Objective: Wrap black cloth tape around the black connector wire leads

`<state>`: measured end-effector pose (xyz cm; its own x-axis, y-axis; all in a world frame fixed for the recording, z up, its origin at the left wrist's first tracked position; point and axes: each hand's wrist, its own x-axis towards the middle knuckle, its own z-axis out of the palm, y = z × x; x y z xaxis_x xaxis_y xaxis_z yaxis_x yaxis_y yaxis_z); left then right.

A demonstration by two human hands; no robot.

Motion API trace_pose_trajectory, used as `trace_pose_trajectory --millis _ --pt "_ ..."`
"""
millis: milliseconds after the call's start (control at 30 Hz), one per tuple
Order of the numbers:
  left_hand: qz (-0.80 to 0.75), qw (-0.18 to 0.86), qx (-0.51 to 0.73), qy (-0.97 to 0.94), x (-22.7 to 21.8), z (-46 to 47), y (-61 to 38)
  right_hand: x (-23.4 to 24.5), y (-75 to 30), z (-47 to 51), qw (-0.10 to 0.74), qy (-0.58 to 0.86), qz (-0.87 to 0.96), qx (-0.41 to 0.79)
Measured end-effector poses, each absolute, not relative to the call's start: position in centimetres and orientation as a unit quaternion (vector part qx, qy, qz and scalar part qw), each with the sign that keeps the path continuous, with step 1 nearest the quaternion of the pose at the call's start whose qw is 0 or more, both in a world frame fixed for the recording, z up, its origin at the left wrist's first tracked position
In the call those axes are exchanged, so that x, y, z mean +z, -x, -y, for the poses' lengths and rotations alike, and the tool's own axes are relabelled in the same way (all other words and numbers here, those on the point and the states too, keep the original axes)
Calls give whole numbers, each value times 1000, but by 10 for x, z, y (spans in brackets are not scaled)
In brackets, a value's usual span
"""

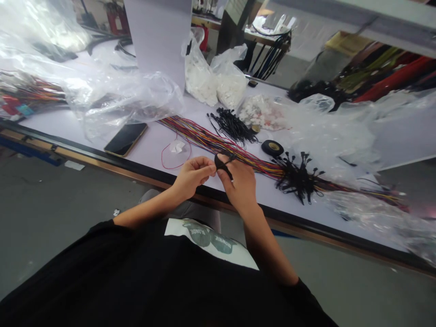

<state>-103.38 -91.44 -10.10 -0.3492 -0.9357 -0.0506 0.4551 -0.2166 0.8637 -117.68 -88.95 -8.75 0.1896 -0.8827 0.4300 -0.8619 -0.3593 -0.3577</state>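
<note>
A black fabric T-shirt (pixel 163 281) is sitting closest. Right hand (pixel 242 182) is clutching a curved black tape-like piece (pixel 223 167), left hand (pixel 192 176) pinching its left edge.

A pale table (pixel 146 153) with a dark near edge crosses the scene; a white panel (pixel 160 36) stands upright toward far left. Gray floor (pixel 44 213) lies near; bright light (pixel 261 22) shines far off.

The table (pixel 155 146) is pale lilac with a black near edge (pixel 136 168); the wires (pixel 200 136) mix red, yellow and black; the held piece (pixel 220 163) is black, the phone (pixel 125 139) black, gold-rimmed.
</note>
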Motion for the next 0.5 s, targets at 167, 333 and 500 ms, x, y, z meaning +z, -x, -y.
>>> trace_pose_trajectory --millis 167,333,500 --pt "355 415 -798 -254 -103 922 1032 -95 1181 900 -18 801 -522 -294" --pt "332 253 -886 -205 -106 929 1031 -106 1182 902 96 788 -446 -413" --pt "410 374 -795 -243 -109 926 1037 -107 1184 898 251 730 -446 -453"
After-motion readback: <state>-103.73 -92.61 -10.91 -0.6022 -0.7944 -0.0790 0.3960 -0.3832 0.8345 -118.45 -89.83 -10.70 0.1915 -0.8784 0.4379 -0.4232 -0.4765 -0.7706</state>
